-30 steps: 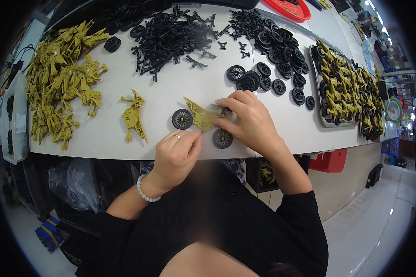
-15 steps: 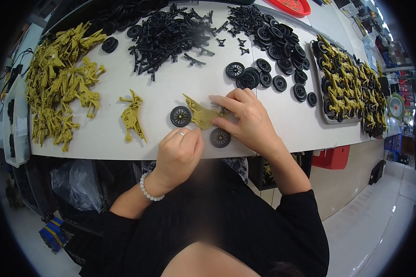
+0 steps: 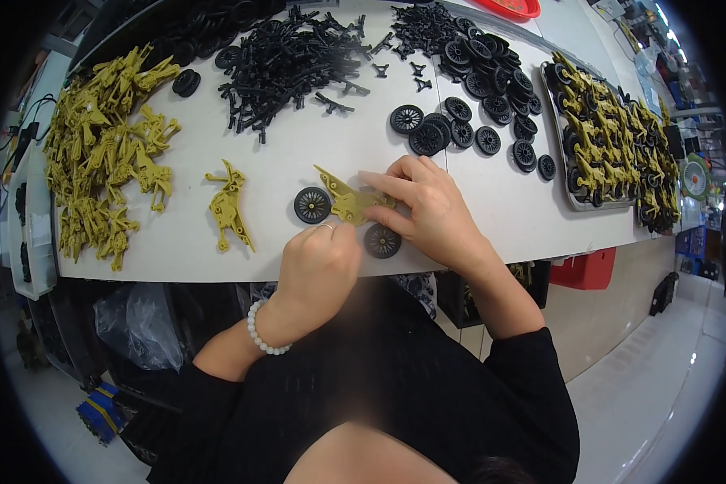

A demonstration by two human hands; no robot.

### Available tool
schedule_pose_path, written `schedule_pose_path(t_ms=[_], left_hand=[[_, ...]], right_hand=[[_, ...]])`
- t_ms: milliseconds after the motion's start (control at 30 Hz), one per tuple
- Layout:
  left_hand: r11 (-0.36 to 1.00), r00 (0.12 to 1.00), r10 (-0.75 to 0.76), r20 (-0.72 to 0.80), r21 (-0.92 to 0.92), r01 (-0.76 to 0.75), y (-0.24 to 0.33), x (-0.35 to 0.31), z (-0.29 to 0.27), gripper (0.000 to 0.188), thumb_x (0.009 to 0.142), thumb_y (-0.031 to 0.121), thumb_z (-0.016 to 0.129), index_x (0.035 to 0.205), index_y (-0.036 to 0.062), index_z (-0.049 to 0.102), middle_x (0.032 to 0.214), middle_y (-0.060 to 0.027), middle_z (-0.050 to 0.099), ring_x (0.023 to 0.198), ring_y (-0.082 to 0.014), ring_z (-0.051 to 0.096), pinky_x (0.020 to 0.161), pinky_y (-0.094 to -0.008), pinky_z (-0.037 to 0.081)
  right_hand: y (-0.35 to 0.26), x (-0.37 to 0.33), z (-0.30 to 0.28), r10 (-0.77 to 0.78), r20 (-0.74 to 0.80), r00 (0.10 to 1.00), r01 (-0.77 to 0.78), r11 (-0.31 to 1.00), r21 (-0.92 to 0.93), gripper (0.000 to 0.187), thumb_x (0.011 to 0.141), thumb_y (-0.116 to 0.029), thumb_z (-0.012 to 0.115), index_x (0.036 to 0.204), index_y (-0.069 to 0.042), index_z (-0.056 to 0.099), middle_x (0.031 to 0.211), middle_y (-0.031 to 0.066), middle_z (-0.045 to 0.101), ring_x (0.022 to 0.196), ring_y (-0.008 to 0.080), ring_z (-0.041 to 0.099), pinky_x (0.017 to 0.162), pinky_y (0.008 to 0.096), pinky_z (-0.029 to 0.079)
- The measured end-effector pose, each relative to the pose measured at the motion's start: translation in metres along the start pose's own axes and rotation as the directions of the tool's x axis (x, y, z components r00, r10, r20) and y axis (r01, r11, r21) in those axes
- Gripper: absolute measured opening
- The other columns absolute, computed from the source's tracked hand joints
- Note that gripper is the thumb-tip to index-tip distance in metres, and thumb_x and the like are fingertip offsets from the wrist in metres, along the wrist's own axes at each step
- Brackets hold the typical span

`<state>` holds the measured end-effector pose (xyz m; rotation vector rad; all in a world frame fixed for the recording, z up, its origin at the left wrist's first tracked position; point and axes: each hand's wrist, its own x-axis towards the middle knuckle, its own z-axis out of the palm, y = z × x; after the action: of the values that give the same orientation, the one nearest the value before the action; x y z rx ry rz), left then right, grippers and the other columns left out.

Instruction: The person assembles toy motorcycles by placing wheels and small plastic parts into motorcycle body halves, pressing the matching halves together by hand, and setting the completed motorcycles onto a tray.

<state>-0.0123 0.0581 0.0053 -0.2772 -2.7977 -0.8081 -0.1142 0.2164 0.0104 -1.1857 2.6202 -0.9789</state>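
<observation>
With both the left hand [image 3: 321, 262] and right hand [image 3: 423, 206] pinching the olive-yellow plastic carriage frame [image 3: 348, 199], uneven finger pressure could pop its black spoked plastic wheel [image 3: 312, 205] off.

no packages, labels, signs or screens can be made out.
</observation>
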Motion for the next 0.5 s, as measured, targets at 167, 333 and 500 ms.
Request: schedule_pose_path(t_ms=[167,333,500], left_hand=[[0.995,0.996,-0.086,-0.008,-0.052,0.085,-0.004,-0.004,-0.002,0.005,0.077,0.000,0.066,0.078,-0.0023,0.061,0.064,-0.0128,0.058,0.054,-0.0283,0.057,0.050,-0.0369,0.045],[0.971,0.987,-0.158,-0.028,-0.185,0.150,0.002,-0.006,-0.011,0.018,0.076,0.006,0.072,0.090,-0.0041,0.066,0.062,-0.0083,0.058,0.048,-0.0166,0.053,0.047,-0.0284,0.043],[0.944,0.975,-0.221,-0.011,-0.252,0.212,0.000,-0.014,-0.028,0.019,0.074,0.003,0.070,0.092,-0.0027,0.066,0.064,-0.0081,0.057,0.052,-0.0196,0.054,0.050,-0.0308,0.044]], right_hand=[[0.001,0.002,0.000,0.007,0.002,1.000,-0.007,1.000,0.021,0.043,0.073,-0.017,0.075,0.113,-0.006,0.065,0.085,0.0088,0.057,0.078,0.0247,0.054,0.071,0.0342,0.046],[0.001,0.000,-0.006,0.090,0.022,0.996,-0.092,0.990,0.102,0.045,0.075,-0.016,0.074,0.117,-0.005,0.063,0.089,0.0093,0.058,0.080,0.0224,0.057,0.069,0.0313,0.047],[0.007,-0.002,-0.015,0.155,0.051,0.987,-0.162,0.965,0.204,0.036,0.078,-0.014,0.072,0.111,-0.003,0.065,0.088,0.0090,0.060,0.079,0.0194,0.059,0.070,0.0290,0.048]])
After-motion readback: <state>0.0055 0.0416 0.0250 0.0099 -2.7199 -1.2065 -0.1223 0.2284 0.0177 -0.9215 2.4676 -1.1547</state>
